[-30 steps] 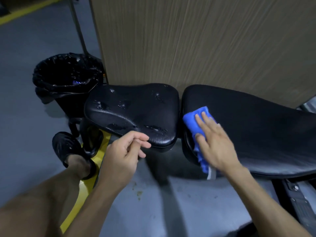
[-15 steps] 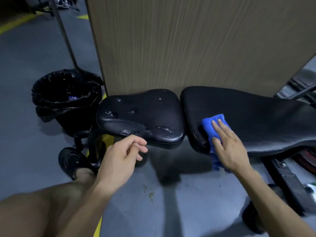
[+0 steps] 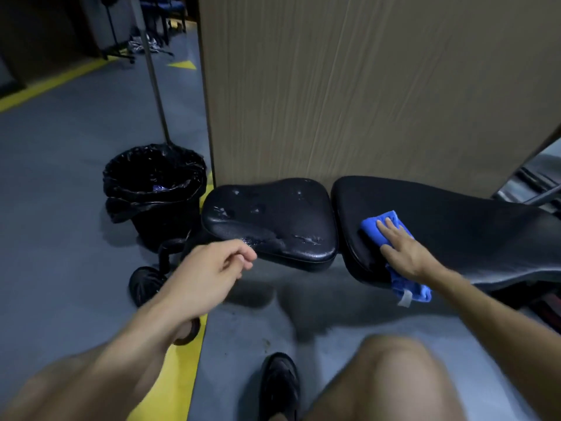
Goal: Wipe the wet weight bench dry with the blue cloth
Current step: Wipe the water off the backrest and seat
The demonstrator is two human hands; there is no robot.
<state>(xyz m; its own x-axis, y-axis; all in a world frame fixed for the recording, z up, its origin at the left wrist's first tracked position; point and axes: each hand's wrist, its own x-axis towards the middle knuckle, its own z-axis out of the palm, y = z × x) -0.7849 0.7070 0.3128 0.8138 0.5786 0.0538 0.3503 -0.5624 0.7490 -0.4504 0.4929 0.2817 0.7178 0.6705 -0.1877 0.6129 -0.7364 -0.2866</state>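
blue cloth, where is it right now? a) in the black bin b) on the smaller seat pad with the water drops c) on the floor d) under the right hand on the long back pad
d: the right hand presses the folded blue cloth flat on the long black back pad, one end hanging over its near edge.

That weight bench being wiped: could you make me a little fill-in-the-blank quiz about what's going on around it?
1. The right hand presses a cloth coloured ____ onto the long back pad.
2. Water drops show on the smaller ____ pad, left of the back pad.
3. The left hand holds ____, its fingers loosely curled.
4. The bin left of the bench is lined with a ____ bag.

Missing words: blue; seat; nothing; black
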